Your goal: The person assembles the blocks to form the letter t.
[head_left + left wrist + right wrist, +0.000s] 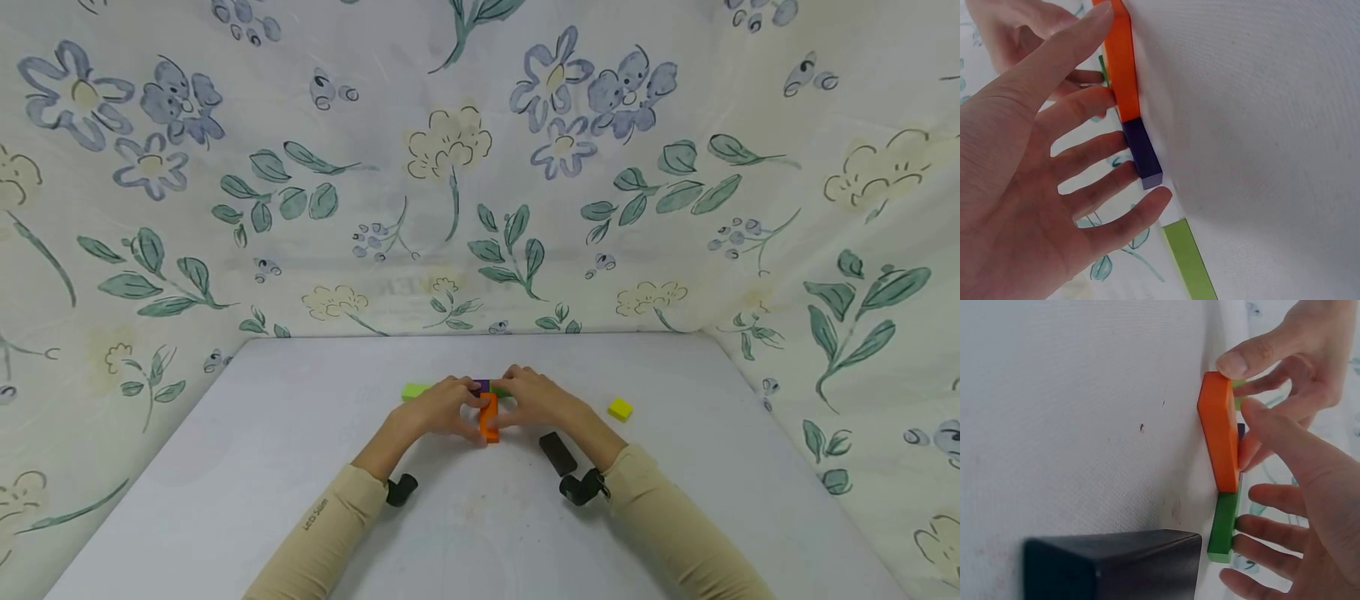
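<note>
An orange block [489, 418] lies lengthwise between the two hands in the middle of the table. My left hand [448, 406] pinches it, thumb at the near end and index finger along its side. The other left fingers reach to a purple block [1143, 153] beyond the orange one. On the right, my right hand [537, 400] has its fingers extended beside a dark green block [1224, 528], with the thumb close to the orange block. A light green block [414, 391] lies past the left hand, apart from the purple one.
To the right of the right hand lies a yellow block [620, 409]. A black block [558, 453] sits below the right wrist, near the wrist camera [582, 487]. Floral cloth [480, 183] hangs behind and beside the white table [480, 533].
</note>
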Demonstrator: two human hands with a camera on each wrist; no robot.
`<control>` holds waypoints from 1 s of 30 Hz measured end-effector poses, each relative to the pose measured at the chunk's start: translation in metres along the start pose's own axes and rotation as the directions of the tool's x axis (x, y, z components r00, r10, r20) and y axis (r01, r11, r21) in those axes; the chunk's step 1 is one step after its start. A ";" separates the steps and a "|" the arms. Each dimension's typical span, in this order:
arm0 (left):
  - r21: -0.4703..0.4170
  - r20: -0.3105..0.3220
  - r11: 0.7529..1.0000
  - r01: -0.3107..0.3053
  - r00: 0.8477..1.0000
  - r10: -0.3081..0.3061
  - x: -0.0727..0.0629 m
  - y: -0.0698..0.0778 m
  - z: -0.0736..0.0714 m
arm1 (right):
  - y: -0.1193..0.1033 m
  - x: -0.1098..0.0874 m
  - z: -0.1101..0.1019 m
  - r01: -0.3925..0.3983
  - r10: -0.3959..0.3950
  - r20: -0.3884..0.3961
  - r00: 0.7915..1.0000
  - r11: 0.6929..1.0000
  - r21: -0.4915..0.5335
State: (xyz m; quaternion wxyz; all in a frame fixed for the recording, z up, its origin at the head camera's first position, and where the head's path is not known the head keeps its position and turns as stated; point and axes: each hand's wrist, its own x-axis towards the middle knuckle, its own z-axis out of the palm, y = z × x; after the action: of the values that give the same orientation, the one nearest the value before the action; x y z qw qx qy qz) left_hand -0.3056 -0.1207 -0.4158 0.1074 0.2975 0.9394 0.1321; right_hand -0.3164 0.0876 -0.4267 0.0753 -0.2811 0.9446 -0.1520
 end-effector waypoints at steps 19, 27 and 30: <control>0.016 -0.002 1.000 -0.024 1.000 0.024 -0.004 0.001 0.000 | -0.003 -0.003 0.005 0.006 -0.002 0.042 0.999 0.996 -0.092; -0.001 -0.010 1.000 -0.030 1.000 0.030 -0.003 0.001 0.003 | -0.005 -0.005 0.007 0.028 -0.023 0.040 0.999 0.992 -0.125; -0.008 -0.007 1.000 -0.027 1.000 0.027 -0.004 0.001 0.004 | -0.005 -0.006 0.007 0.032 -0.027 0.042 0.999 0.992 -0.119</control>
State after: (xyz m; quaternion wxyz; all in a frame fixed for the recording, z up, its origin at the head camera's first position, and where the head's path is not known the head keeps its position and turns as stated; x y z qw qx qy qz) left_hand -0.3004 -0.1218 -0.4187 0.1033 0.3092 0.9352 0.1382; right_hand -0.3072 0.0852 -0.4316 0.0752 -0.3019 0.9461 -0.0903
